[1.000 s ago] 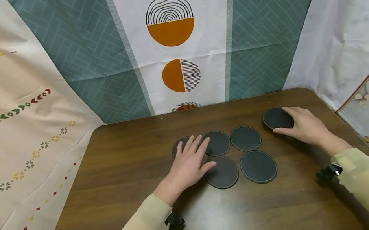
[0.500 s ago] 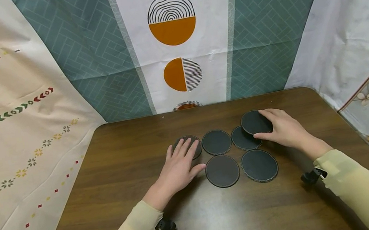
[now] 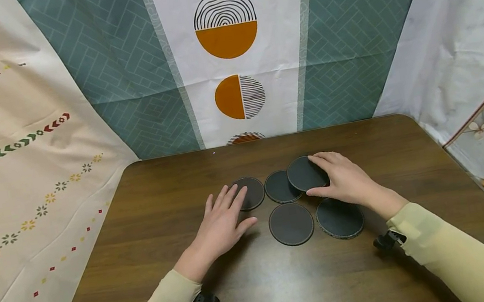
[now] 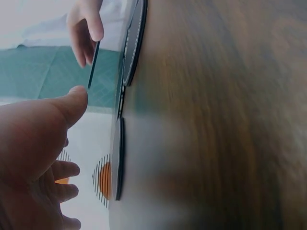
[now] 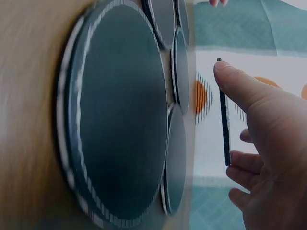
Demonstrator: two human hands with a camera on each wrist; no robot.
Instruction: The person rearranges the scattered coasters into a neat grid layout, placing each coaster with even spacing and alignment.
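Note:
My right hand (image 3: 344,177) pinches a dark round coaster (image 3: 303,174) by its edge between thumb and fingers, and in the right wrist view that coaster shows edge-on (image 5: 224,115), above the table. It overlaps a back-row coaster (image 3: 277,187) in the head view. Another back-row coaster is mostly hidden beneath the right hand. In front lie a greyer coaster (image 3: 291,224) and a stitched black coaster (image 3: 340,218). With fingers spread and nothing held, my left hand (image 3: 215,223) hovers beside the leftmost coaster (image 3: 252,193), its fingertips overlapping that coaster's left side.
A brown wooden table (image 3: 153,248) lies under everything. Behind it hangs a green and white cloth (image 3: 127,74) with orange half circles. Pale patterned cloths (image 3: 11,206) flank the left side and a whitish one (image 3: 468,33) the right.
My right hand has carried the coaster leftward from the far right, across the back row. My left hand has drawn back left and a little down, uncovering more of the leftmost coaster.

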